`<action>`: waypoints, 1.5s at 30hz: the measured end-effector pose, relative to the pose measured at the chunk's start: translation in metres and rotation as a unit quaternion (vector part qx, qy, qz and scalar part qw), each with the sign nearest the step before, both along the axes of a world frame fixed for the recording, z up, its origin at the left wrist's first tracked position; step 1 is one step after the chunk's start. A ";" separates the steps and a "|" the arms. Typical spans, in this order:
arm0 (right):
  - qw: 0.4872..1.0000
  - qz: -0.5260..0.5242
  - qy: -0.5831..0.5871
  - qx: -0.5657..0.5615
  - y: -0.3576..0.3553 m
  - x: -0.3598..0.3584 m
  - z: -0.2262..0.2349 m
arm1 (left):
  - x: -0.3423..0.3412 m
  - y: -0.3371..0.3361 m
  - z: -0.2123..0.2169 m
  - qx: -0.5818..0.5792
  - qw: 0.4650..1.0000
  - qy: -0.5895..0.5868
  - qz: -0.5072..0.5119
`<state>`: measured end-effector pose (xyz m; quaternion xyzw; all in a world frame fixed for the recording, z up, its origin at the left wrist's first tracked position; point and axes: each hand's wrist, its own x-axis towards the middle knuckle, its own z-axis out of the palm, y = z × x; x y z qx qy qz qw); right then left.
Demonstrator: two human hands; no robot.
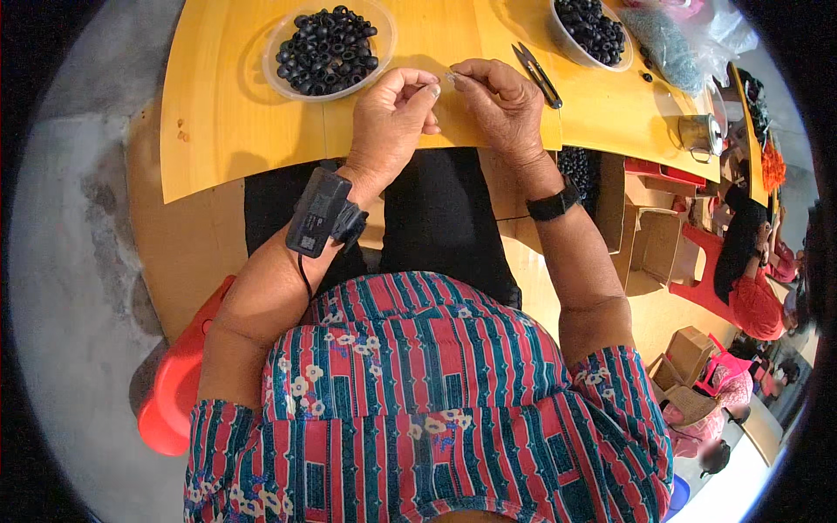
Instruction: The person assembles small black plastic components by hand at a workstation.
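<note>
head view: left hand (392, 122), upper middle of the frame, thumb and forefinger pinched together; cannot tell if they hold anything. right hand (504, 109), just beside it, fingers curled, pinching a small pale bit (450, 78) too tiny to identify. loose black pieces (327, 52) fill a clear bowl (289, 91), upper left; more in a second bowl (568, 42), upper right. handling looks underway; nothing clearly finished shows, remaining amount unclear.

Left hand (390, 126) near clear bowl (271, 54)
</note>
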<state>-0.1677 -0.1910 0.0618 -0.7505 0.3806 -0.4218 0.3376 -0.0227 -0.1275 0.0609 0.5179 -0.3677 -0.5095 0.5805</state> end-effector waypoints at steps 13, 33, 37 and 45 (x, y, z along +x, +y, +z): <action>0.984 0.013 0.050 -0.170 -0.001 0.004 -0.002 | 0.004 -0.003 0.005 0.062 0.998 0.008 -0.027; 0.996 0.036 -0.013 -0.082 0.000 0.002 -0.001 | 0.004 -0.004 0.005 0.058 0.998 0.022 -0.031; 0.995 0.045 0.009 -0.083 -0.002 0.000 -0.004 | 0.005 -0.004 0.004 0.060 0.997 0.028 -0.031; 0.997 0.058 -0.025 -0.040 -0.005 0.000 -0.011 | 0.003 -0.004 0.002 0.048 0.999 0.005 -0.021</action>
